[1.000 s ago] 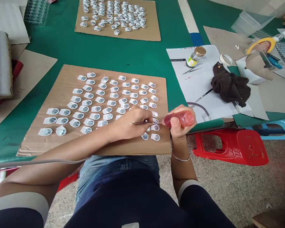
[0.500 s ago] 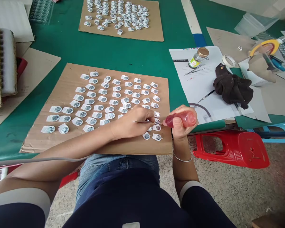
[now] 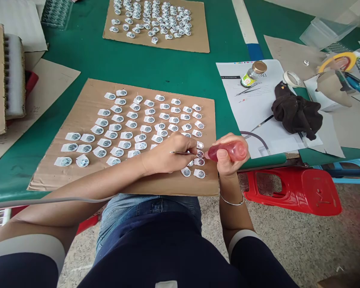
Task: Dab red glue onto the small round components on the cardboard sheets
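Observation:
My left hand (image 3: 174,154) lies over the right part of a brown cardboard sheet (image 3: 156,185), its fingers closed on slim metal tweezers (image 3: 181,153). In my right hand (image 3: 226,162) is a pink-red squeeze bottle (image 3: 232,151), tipped on its side with its nozzle pointing left. The nozzle and the left fingertips meet at a small round badge (image 3: 199,154) in the rightmost column; whether the nozzle touches it, I cannot tell. Rows of similar silver-patterned badges (image 3: 117,152) on white tabs cover the sheet. My left hand and forearm hide some of them.
Another cardboard sheet (image 3: 198,24) with many badges lies farther back. To the right are a printed paper (image 3: 231,88), a gold-capped jar (image 3: 253,74), a dark cloth (image 3: 297,110) and a tape roll (image 3: 292,79). A red stool (image 3: 321,192) stands below the table's edge.
The view has shifted slightly, so the table's things sit a little farther right. Both hands keep their grips and stay at the same badge column, with hardly any movement.

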{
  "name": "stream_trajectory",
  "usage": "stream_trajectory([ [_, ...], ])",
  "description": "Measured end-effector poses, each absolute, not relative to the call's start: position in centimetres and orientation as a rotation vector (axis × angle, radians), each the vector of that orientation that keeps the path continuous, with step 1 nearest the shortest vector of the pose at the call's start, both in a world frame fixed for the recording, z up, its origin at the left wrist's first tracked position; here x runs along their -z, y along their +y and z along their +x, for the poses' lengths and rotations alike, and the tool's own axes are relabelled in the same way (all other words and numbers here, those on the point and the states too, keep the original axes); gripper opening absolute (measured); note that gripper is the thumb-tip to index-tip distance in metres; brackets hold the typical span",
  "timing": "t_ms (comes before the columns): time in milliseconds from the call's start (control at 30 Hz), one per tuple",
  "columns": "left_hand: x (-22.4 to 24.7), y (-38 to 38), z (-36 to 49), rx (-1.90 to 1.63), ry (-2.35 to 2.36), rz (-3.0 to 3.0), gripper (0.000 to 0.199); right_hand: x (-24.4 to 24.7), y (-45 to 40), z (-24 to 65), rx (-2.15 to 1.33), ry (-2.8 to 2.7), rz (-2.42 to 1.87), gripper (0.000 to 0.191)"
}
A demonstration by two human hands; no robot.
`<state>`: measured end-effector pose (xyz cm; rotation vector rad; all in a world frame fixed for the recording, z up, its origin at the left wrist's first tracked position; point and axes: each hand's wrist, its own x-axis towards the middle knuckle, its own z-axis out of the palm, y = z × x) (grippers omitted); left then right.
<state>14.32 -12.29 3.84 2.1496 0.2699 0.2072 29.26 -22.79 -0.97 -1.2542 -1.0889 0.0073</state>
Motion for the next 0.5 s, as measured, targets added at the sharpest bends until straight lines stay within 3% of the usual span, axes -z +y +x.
stream_trajectory([
  [233,-3.6,-12.3,14.4,-0.199,0.288,2.126,0.015,1.0,-22.6,29.0,-0.036,-1.06,-1.276,0.023],
  [500,-5.1,-12.5,14.0,-0.258,0.516,2.061,0.007,-0.4,-22.3,31.9,-0.066,-0.511,-1.081,0.035],
])
